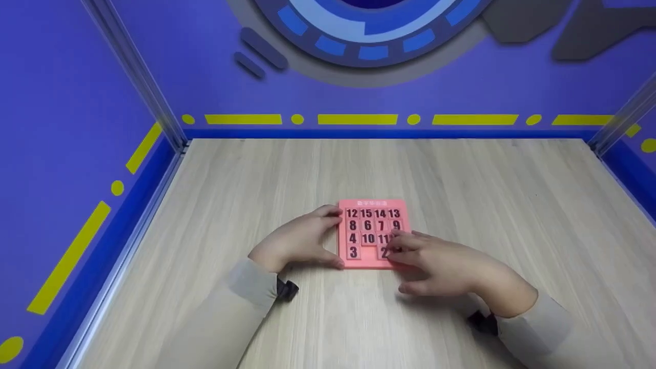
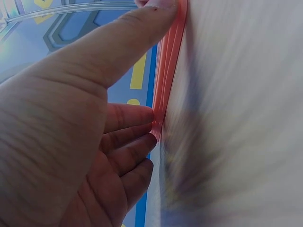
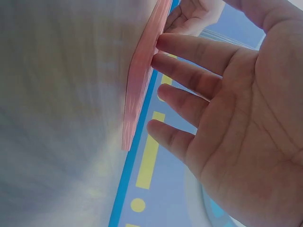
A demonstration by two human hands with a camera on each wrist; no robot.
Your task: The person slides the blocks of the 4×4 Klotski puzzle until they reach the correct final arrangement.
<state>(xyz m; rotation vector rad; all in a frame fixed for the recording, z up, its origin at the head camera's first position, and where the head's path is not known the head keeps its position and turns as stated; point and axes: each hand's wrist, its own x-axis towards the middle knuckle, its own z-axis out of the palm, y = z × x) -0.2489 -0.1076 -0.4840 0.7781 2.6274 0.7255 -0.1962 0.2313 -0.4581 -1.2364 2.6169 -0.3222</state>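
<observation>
A pink number sliding puzzle (image 1: 369, 263) lies flat on the table, its tiles carrying black numbers. The top row reads 12, 15, 14, 13; below it stand 8, 6, 7, 9. An open slot shows in the bottom row between the 3 tile (image 1: 353, 251) and the 2 tile (image 1: 383, 251). My left hand (image 1: 302, 238) rests against the board's left side, thumb at the near corner and fingers farther up. The fingertips of my right hand (image 1: 446, 264) touch the lower right tiles around the 2, covering that corner. Its thumb hangs apart from the board.
The light wood table (image 1: 246, 179) spreads around the puzzle. A blue back panel (image 1: 359, 97) with yellow dashes stands behind it, and a side panel (image 1: 61, 128) rises at the left. Dark straps show at both sleeve cuffs.
</observation>
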